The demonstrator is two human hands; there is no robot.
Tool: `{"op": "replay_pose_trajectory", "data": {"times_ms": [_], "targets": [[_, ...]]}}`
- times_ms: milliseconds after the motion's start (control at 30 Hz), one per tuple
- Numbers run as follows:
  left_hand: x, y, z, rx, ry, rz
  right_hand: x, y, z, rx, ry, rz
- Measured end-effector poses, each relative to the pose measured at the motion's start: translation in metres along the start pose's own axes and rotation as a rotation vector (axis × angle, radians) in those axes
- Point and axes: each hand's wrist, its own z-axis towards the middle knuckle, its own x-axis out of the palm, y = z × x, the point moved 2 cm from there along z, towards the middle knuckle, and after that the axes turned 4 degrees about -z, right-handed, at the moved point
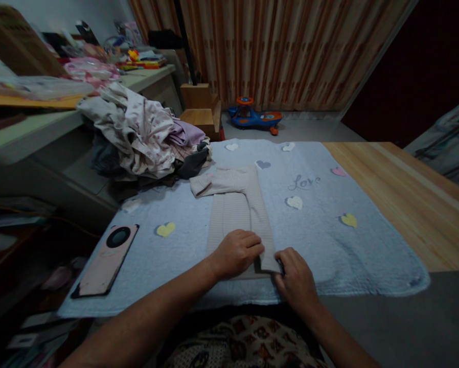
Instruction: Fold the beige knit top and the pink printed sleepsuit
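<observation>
A pale beige, finely striped long-sleeved top (pixel 258 199) lies partly folded on a light blue blanket (pixel 314 245). One side is turned inward over the body, and its sleeve points left across the top. My left hand (pixel 240 251) is closed at the near part of the garment, fingers curled on the folded layer. At the near right corner, my right hand (pixel 295 276) pinches the garment's edge between thumb and fingers. A dark gap shows under the lifted hem between the two hands.
A heap of crumpled clothes (pixel 145 135) sits at the back left. A pink phone (pixel 109 260) lies on the blanket's left side. Bare wooden tabletop (pixel 413 204) shows at right. Beyond stand a cluttered desk (pixel 72 115) and a blue ride-on toy (pixel 254 117).
</observation>
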Motion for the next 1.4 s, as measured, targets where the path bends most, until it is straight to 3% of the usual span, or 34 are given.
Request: {"op": "replay_pose_trajectory", "data": {"times_ms": [167, 367, 633, 767, 900, 967, 1033, 1233, 1400], "targets": [[-0.001, 0.001, 0.001, 0.001, -0.037, -0.001, 0.001, 0.005, 0.0, -0.005, -0.025, 0.016], [0.009, -0.002, -0.004, -0.002, 0.072, 0.02, 0.0, 0.006, -0.002, -0.08, -0.042, 0.1], [0.009, 0.0, -0.005, -0.04, 0.127, -0.033, -0.018, 0.008, -0.001, -0.238, 0.159, 0.133], [0.003, -0.002, -0.005, -0.061, 0.174, -0.09, -0.029, 0.006, 0.006, -0.26, 0.198, 0.203], [-0.003, 0.001, -0.002, -0.124, 0.115, -0.142, -0.028, 0.003, 0.024, -0.187, 0.074, 0.207], [-0.004, 0.005, 0.0, -0.176, 0.041, -0.109, -0.023, 0.003, 0.033, -0.145, -0.031, 0.153], [-0.004, 0.009, 0.003, -0.211, 0.022, -0.076, -0.015, 0.004, 0.039, -0.138, -0.053, 0.068], [0.003, 0.018, -0.001, -0.25, 0.132, -0.073, 0.01, 0.005, 0.035, -0.165, 0.211, -0.128], [0.001, 0.019, -0.003, -0.249, 0.124, -0.084, 0.002, 0.001, 0.037, -0.126, 0.27, -0.107]]}}
